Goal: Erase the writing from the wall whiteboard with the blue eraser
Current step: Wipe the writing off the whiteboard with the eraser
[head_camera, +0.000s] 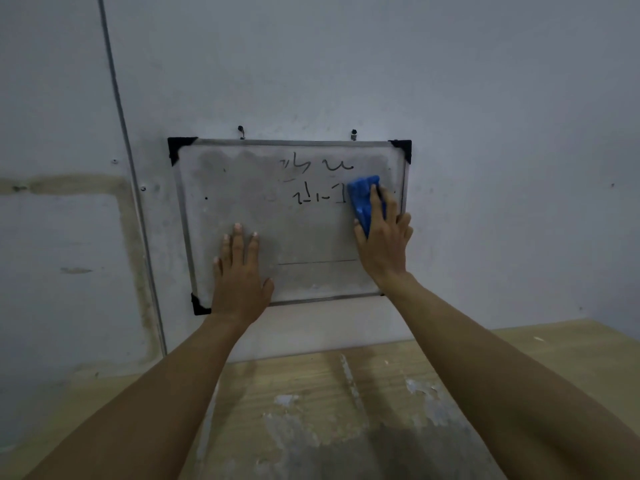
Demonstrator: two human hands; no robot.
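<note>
A small whiteboard (242, 209) with a metal frame and black corner caps hangs on the grey wall. Black marker strokes (317, 183) remain in its upper middle, and a thin line runs lower down. My right hand (384, 244) grips the blue eraser (363, 199) and presses it flat against the board's right side, just right of the writing. My left hand (240, 275) lies flat on the board's lower left, fingers spread, holding nothing. Grey smears cover much of the board.
Two hooks (241, 131) above the frame hold the board up. A thin pipe (121, 116) runs down the wall at the left. Below the board lies a worn wooden tabletop (346, 393) with patches of peeled paint.
</note>
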